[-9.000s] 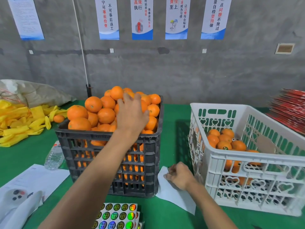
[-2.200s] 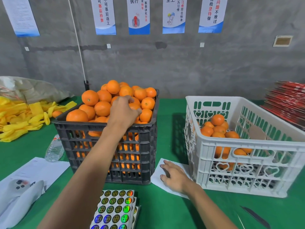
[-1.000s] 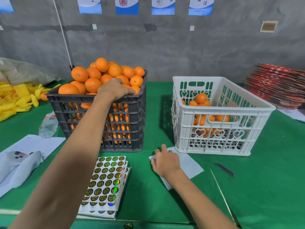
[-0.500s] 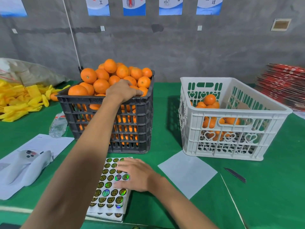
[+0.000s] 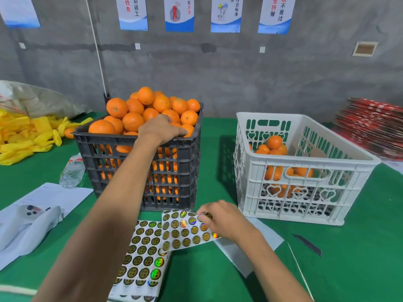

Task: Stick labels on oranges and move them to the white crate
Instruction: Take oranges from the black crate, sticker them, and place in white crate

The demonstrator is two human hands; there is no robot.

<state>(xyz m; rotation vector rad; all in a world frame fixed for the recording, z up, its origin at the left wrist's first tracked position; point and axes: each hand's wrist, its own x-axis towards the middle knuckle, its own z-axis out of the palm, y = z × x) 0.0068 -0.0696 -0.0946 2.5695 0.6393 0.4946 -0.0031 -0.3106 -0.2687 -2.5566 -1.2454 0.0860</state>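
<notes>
A worker's right hand (image 5: 220, 219) pinches a holographic label sheet (image 5: 185, 231) lifted off the stack (image 5: 141, 258), apparently to peel one, while the left hand (image 5: 161, 128) grips an orange (image 5: 187, 129) in the heaped black crate (image 5: 139, 171); the white crate (image 5: 305, 171) waits alongside on the tabletop (image 5: 359, 247).

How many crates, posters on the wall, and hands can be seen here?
Crates: 2, black crate and white crate
Posters: 5
Hands: 2, left hand and right hand
Total: 9
</notes>
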